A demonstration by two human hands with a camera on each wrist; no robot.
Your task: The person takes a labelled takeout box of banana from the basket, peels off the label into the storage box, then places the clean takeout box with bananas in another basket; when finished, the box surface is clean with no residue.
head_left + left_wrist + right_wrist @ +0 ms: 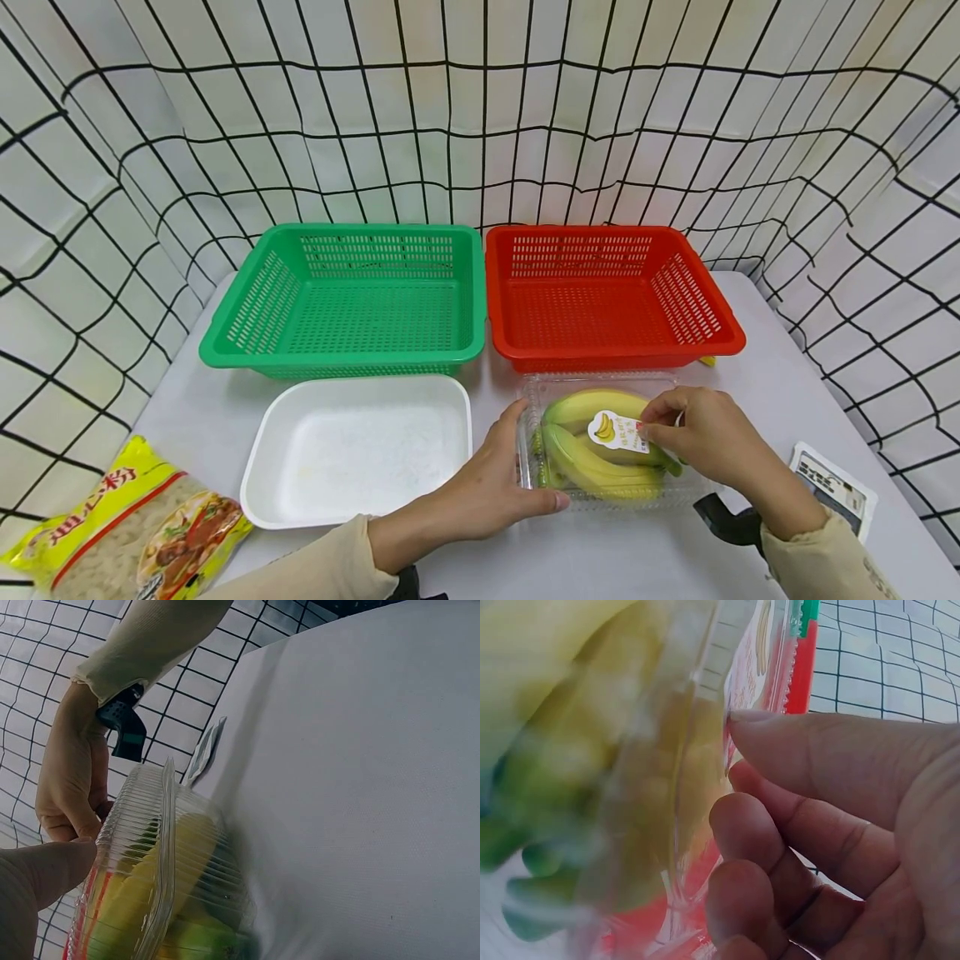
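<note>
A clear box of bananas lies on the table, just in front of the red basket. The left hand presses against the box's left side, fingers straight and thumb along its front edge. The right hand sits on the lid — fingertips pinching at the white banana sticker. Left of the box lies a white tray.

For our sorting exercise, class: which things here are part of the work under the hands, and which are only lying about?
In hand:
- clear box of bananas
- left hand, steadying the box's near-left corner
- right hand, fingertips at the box's label

Lying about:
- green basket
- red basket
- white tray
- yellow food packet
- small printed packet
</note>
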